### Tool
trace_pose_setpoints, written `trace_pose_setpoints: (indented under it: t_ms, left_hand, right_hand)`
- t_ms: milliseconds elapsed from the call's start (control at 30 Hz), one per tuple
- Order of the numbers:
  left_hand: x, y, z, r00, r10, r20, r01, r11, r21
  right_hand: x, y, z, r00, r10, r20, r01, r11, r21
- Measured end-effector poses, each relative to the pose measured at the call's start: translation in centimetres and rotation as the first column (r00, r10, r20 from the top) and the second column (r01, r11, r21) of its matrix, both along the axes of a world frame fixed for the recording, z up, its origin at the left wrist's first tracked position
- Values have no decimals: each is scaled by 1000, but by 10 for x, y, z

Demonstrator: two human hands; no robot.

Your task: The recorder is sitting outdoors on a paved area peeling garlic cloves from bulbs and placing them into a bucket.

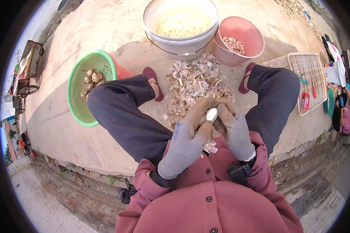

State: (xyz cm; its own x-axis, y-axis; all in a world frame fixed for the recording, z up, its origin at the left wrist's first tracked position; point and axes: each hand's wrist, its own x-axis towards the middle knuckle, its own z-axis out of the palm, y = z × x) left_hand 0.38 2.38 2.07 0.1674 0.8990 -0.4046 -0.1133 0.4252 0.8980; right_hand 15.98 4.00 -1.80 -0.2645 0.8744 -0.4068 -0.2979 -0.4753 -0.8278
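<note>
One white garlic clove (212,115), pinched by the fingers of gloved left hand (186,138) and right hand (234,130); a heap of papery skins (196,83) lies beyond.

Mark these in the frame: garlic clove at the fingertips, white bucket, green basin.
Garlic clove (212,114), head view: middle of its pale visible side.
White bucket (178,47), head view: outer wall, below the rim.
Green basin (80,109), head view: bare inner wall.
</note>
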Motion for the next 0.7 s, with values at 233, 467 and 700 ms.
trace_pose_setpoints:
  t_ms: [233,467,700]
  left_hand:
    - [-6,-7,-2,959,-43,-281,114,963,243]
    - [-11,-10,11,796,-23,-605,228,937,265]
    - [-10,-17,-8,793,146,-591,141,900,412]
  right_hand:
    - [-10,1,17,996,-59,-67,49,990,-133]
    - [-11,2,11,997,70,-37,-74,990,-117]
    - [-15,-5,9,992,125,-4,-125,988,-86]
